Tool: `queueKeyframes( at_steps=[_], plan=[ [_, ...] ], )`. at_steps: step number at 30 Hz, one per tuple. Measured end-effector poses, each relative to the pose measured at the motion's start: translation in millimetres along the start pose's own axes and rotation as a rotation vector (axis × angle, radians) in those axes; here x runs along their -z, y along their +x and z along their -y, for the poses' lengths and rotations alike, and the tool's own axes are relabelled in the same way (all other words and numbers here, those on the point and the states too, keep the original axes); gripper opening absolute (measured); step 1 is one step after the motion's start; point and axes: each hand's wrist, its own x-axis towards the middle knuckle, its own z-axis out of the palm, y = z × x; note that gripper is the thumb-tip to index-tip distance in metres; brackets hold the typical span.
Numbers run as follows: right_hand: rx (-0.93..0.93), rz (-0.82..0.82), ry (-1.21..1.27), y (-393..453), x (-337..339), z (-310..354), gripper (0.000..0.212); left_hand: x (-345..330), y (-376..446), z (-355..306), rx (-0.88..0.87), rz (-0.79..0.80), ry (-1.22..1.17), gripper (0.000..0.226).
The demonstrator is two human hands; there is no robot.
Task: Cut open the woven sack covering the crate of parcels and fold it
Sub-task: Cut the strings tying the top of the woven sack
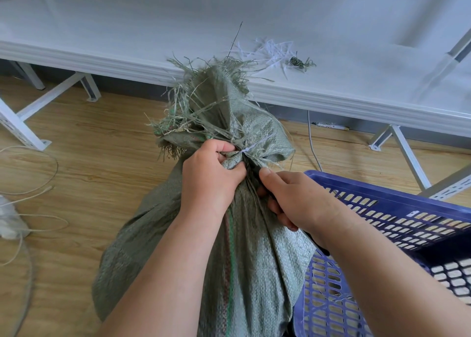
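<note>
A grey-green woven sack stands on the wooden floor just in front of the near edge of a long white shelf, its neck gathered into a tight bunch and its frayed mouth spraying loose strands up past that edge. A thin white tie cinches the bunch. The left hand grips the gathered neck just below the tie, fingers and thumb curled round the cloth. The right hand is closed round a dark, slim tool whose tip sits at the neck just beside the left thumb; what kind of tool it is cannot be told, since the fingers hide most of it. A blue perforated plastic crate sits touching the sack's right side, at the lower right. On the shelf, near its front edge and beyond the sack, lies a small heap of white strips with a knot of green fibre beside it. Pale cords loop across the floor at the left.
</note>
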Motion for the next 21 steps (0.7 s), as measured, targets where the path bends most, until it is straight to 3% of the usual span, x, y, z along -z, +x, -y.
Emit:
queueKeyframes(
  at_steps=[15, 21],
  plan=[
    [-0.020, -0.019, 0.027, -0.3, -4.4, -4.0, 0.046, -1.2, -0.8, 1.7, 0.024, 0.107, 0.033, 0.028],
    [-0.046, 0.055, 0.167, -0.8, -2.5, -2.6, 0.046, -1.3, -4.0, 3.4, 0.011, 0.089, 0.019, 0.025]
  ],
)
